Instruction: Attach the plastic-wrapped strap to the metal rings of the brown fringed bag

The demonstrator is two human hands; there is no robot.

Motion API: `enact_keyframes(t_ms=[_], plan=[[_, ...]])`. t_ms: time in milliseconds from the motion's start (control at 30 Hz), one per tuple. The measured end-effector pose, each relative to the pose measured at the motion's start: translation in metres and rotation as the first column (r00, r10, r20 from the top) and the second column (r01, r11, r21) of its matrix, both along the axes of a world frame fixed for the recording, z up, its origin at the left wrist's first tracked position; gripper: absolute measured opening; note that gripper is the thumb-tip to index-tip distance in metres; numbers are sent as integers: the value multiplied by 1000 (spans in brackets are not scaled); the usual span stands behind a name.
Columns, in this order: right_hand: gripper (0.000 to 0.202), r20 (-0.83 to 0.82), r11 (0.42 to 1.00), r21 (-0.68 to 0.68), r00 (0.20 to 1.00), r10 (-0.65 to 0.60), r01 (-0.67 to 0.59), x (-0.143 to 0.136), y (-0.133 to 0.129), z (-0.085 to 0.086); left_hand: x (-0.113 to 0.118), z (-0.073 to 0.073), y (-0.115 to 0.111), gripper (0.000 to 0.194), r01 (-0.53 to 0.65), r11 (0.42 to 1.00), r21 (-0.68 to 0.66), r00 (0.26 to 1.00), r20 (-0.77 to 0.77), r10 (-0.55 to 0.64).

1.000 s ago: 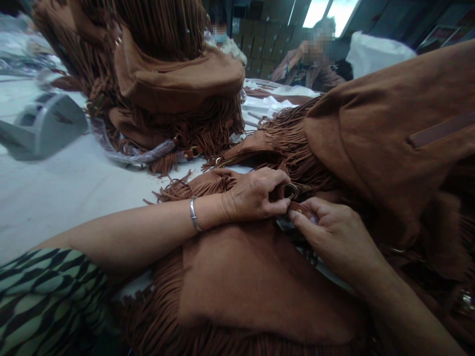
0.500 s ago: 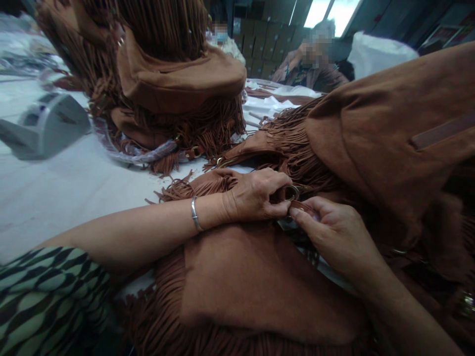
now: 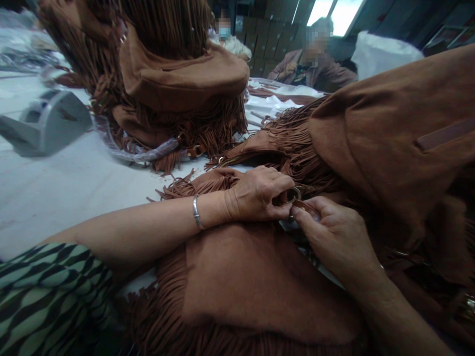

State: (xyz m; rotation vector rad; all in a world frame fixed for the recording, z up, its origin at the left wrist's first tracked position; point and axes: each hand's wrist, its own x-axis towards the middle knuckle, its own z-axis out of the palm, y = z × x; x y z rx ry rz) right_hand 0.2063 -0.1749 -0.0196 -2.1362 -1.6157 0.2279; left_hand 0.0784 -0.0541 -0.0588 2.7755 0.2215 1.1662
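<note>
A brown suede fringed bag (image 3: 252, 277) lies in front of me, its fringe hanging at the left and bottom. Over its upper edge my left hand (image 3: 260, 193) is closed, fingers curled around a metal ring (image 3: 295, 194). My right hand (image 3: 330, 227) pinches a narrow brown leather strap (image 3: 302, 206) at the ring, thumb on top. The two hands almost touch. Whether the strap passes through the ring is hidden by the fingers. A bit of clear plastic shows beside the right fingers.
More fringed brown bags are piled at the back left (image 3: 185, 79), and another large bag (image 3: 386, 128) rises on the right. A grey tape dispenser (image 3: 55, 121) stands on the white table (image 3: 74, 193). Two people sit across the table; stacked cartons (image 3: 267, 39) are behind them.
Both hands keep their grip on the ring and strap with hardly any movement. The view has shifted slightly. Across the table, one person's raised hand has lowered.
</note>
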Motion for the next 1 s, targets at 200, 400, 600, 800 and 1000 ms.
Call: enact_keyframes(t_ms=[200, 400, 600, 800, 1000], plan=[[23, -135, 997, -21, 988, 72, -75, 9, 0, 2, -1, 0, -3, 15, 29, 999, -38, 998, -61, -31], [23, -449, 994, -53, 892, 57, -90, 15, 1, 4, -2, 1, -5, 19, 81, 996, -30, 992, -90, -83], [26, -761, 984, -148, 647, -49, -100, 25, 1, 0, -4, 3, -2, 15, 210, 976, -53, 956, -200, -216], [31, -830, 960, -250, 538, -146, -124, 34, 5, -6, -4, 2, -2, 15, 278, 956, -89, 924, -246, -291], [28, -844, 959, -263, 507, -175, -107, 35, 4, 4, 0, 1, -8, 37, 99, 993, -67, 958, -265, -113]])
